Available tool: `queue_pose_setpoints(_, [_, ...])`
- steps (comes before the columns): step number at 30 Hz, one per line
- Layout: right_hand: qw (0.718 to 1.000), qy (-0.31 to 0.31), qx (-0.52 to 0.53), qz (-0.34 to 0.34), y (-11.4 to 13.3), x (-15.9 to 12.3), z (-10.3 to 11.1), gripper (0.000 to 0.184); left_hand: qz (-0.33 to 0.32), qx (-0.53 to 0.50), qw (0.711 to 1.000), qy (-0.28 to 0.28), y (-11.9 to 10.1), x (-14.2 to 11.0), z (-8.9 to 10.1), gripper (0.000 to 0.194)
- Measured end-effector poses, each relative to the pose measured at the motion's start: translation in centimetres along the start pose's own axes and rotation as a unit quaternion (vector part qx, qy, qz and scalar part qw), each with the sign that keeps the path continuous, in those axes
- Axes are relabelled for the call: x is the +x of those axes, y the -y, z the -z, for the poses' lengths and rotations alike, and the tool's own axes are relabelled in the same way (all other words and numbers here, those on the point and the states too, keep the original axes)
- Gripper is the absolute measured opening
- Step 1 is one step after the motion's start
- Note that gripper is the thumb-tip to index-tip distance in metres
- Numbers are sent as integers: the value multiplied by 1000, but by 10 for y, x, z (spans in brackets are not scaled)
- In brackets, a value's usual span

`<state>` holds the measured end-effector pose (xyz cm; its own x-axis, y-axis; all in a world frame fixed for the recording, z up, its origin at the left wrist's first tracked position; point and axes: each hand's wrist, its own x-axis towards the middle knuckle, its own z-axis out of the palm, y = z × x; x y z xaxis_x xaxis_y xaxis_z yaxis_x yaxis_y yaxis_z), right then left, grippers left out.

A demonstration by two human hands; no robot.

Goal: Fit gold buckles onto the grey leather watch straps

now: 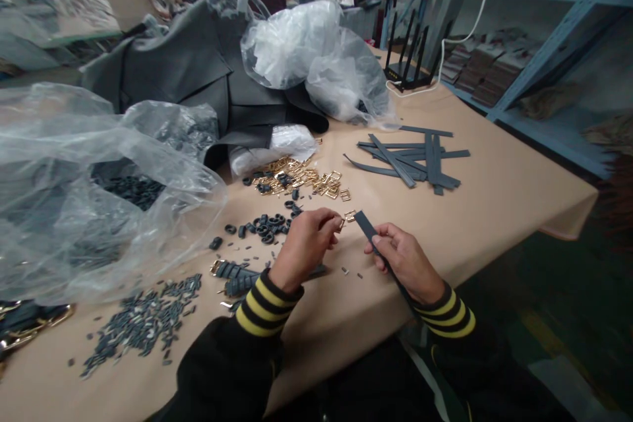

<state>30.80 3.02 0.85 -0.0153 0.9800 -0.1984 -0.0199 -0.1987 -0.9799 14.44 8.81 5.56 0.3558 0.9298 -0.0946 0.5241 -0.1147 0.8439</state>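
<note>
My right hand (408, 260) is closed around a flat dark grey strap (366, 227), whose squared end points up and away from me. Close to that end, my left hand (309, 241) pinches a small gold buckle (342, 224), mostly covered by the fingers. Another gold buckle (350, 215) lies just beyond, beside the strap's tip. Behind my left hand are several dark strap loops (267, 227) and a heap of gold buckles (297, 178). Straps with buckles fitted (237, 277) rest by my left wrist.
Loose grey straps (415, 158) lie crossed at the back right. Small dark pieces (143, 320) are heaped at the front left. Clear plastic bags (163, 198) and grey sheet material (182, 66) crowd the left and back. A black router (408, 69) with a white cable stands near the shelving.
</note>
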Motion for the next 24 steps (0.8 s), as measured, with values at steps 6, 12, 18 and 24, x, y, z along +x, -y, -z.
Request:
queue_pose_setpoints(6, [990, 140, -30, 8, 5, -10, -27, 22, 61, -200, 978, -11, 0, -57, 15, 28])
queue_pose_setpoints(12, [965, 260, 24, -8, 11, -25, -35, 24, 88, -231, 967, -69, 6, -83, 28, 26])
queue_pose_setpoints(18, [944, 327, 39, -20, 17, -31, -36, 22, 136, -350, 926, -43, 9, -98, 32, 19])
queue_pose_setpoints(24, [950, 311, 19, -2, 23, -36, -45, 18, 135, -455, 880, -22, 18, -106, 15, 15])
